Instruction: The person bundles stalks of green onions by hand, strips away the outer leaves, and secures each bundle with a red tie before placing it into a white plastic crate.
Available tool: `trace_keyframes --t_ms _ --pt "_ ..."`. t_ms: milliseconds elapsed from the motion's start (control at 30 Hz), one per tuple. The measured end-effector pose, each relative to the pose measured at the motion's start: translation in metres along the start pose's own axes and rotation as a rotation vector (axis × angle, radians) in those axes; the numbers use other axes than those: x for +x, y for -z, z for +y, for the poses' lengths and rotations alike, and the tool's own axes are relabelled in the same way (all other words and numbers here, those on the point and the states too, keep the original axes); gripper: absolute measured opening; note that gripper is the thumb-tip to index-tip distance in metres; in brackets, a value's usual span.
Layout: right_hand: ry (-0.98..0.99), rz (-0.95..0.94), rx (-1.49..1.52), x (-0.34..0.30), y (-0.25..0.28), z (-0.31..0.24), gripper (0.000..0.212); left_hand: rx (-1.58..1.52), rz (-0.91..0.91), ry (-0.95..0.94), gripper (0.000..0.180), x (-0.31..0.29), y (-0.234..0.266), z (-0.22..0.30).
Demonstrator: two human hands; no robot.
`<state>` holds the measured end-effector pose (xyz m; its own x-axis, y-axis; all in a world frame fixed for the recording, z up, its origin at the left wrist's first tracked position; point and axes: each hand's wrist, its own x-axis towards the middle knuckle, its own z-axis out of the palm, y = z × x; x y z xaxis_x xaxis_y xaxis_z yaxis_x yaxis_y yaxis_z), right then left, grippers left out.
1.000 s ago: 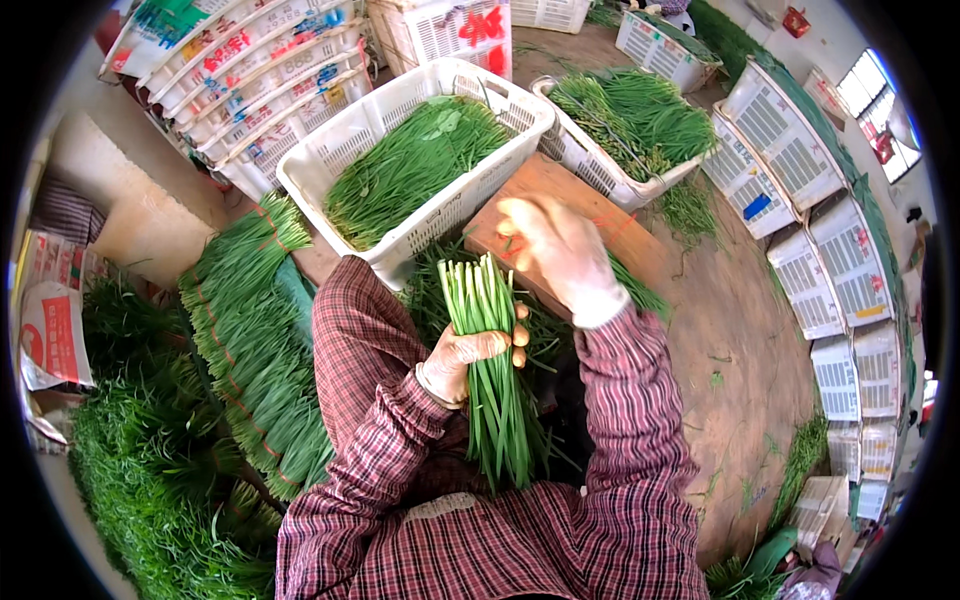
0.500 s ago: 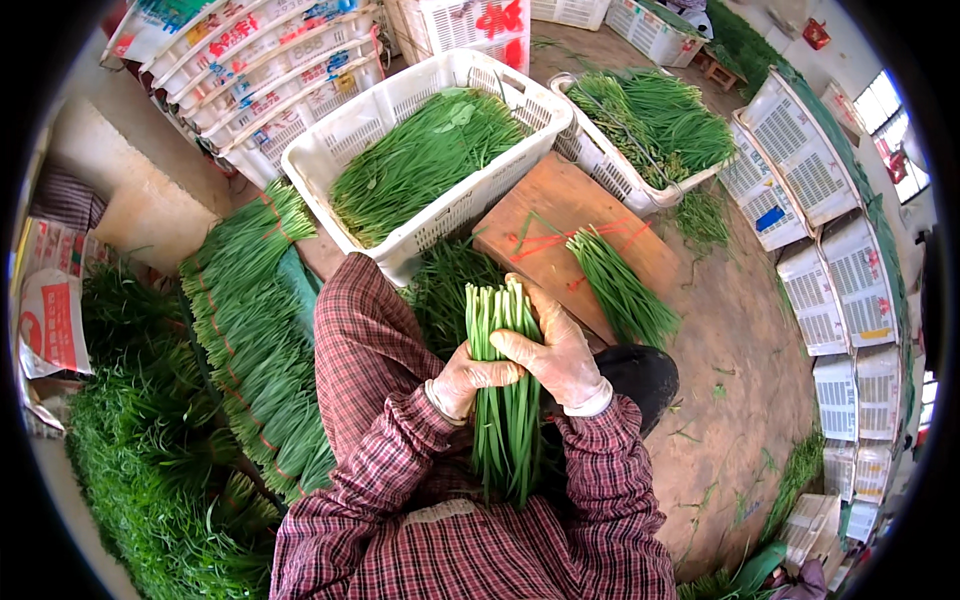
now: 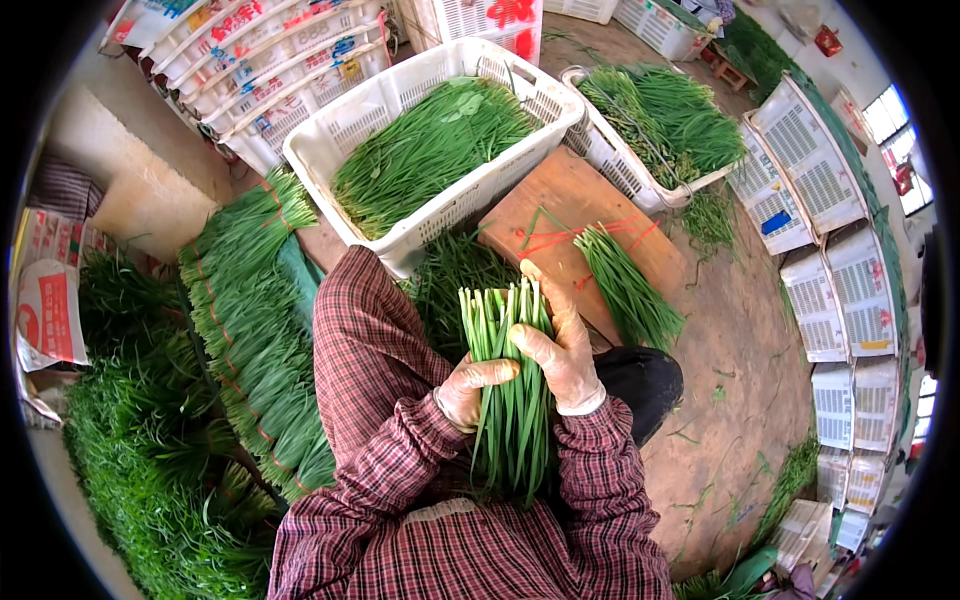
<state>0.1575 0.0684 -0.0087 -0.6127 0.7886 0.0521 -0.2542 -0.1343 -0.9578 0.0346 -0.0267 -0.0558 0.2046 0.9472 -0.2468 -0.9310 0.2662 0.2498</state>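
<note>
Both my hands wear thin pale gloves and grip one bunch of garlic chives (image 3: 512, 400) above my lap, its white cut ends pointing away from me. My left hand (image 3: 468, 390) wraps its left side, thumb across the stalks. On the other side my right hand (image 3: 563, 350) holds it, thumb over the front and fingers partly hidden behind. Just beyond, a smaller bunch of chives (image 3: 630, 290) lies on a wooden board (image 3: 530, 205), over red ties (image 3: 550, 240).
White plastic crates of chives, a near one (image 3: 400, 232) and a farther one (image 3: 650, 200), stand beyond the board. Tied chive bundles (image 3: 255, 350) line my left, beside loose greens (image 3: 150, 490). Stacked crates (image 3: 280, 90) rise at the back left, more crates (image 3: 840, 290) along the right.
My hands have shifted slightly on the bunch, and its stalks are spread a little wider at the cut ends. My right thumb sits further right. The view has moved slightly.
</note>
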Motion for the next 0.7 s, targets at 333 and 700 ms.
trace_keyframes --t_ms 333,700 --pt "0.039 -0.082 -0.246 0.008 0.007 0.000 0.064 0.079 -0.058 -0.037 0.069 0.001 0.004 -0.002" --pt "0.220 -0.051 -0.578 0.014 0.006 0.001 0.054 0.298 0.049 -0.126 0.057 0.007 0.001 -0.003"
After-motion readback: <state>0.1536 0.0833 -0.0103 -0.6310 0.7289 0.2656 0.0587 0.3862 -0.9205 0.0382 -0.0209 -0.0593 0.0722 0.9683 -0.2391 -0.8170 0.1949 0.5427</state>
